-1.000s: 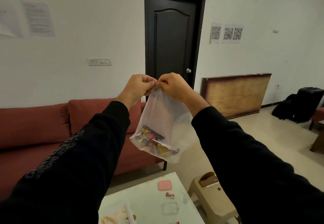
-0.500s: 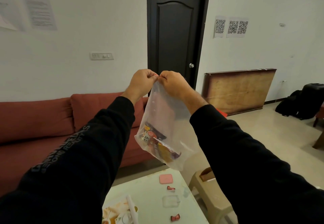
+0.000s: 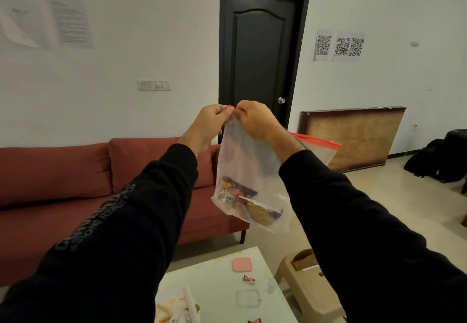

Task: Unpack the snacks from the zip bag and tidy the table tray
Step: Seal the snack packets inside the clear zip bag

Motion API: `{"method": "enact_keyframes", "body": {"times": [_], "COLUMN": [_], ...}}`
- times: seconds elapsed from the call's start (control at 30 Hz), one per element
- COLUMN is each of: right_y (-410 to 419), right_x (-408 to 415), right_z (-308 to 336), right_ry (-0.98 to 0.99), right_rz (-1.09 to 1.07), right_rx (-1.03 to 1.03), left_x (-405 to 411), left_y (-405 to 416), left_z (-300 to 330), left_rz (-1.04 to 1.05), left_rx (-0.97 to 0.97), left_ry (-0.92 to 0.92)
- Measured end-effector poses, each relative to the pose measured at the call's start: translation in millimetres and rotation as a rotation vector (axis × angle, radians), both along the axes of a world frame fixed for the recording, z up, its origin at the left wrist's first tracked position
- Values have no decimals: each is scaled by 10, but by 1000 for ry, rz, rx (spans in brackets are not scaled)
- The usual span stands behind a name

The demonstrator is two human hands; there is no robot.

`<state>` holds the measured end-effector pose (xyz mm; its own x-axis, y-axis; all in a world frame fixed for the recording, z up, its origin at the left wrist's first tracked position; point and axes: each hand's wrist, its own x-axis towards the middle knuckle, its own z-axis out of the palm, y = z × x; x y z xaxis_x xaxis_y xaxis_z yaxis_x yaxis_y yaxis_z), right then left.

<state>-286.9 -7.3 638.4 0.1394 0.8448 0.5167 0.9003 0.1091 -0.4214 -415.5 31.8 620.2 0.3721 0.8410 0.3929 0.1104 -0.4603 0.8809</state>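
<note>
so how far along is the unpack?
Early. Both hands, left hand and right hand, pinch the red zip strip of the zip bag, held up in the air. The snacks remain inside. The table is not yet tidied.

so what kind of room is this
Probably a living room, perhaps used as a study space: a red sofa along the wall, a low white table, a dark door, and QR code sheets taped up.

White walls [image 3: 151, 44], dark door [image 3: 260, 52], red sofa [image 3: 63, 178].
</note>
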Motion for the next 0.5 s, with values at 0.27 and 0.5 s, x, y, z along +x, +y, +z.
{"method": "enact_keyframes", "body": {"times": [0.27,0.5], "right_y": [-31,-73], "right_x": [7,-40], "right_z": [142,143], "right_ry": [-33,-65], "right_rz": [87,33], "right_rx": [-60,-8], "left_x": [1,127], "left_y": [48,63], "left_z": [-17,-3], "left_rz": [62,181], "left_rx": [43,74], "left_ry": [-156,-225]}}
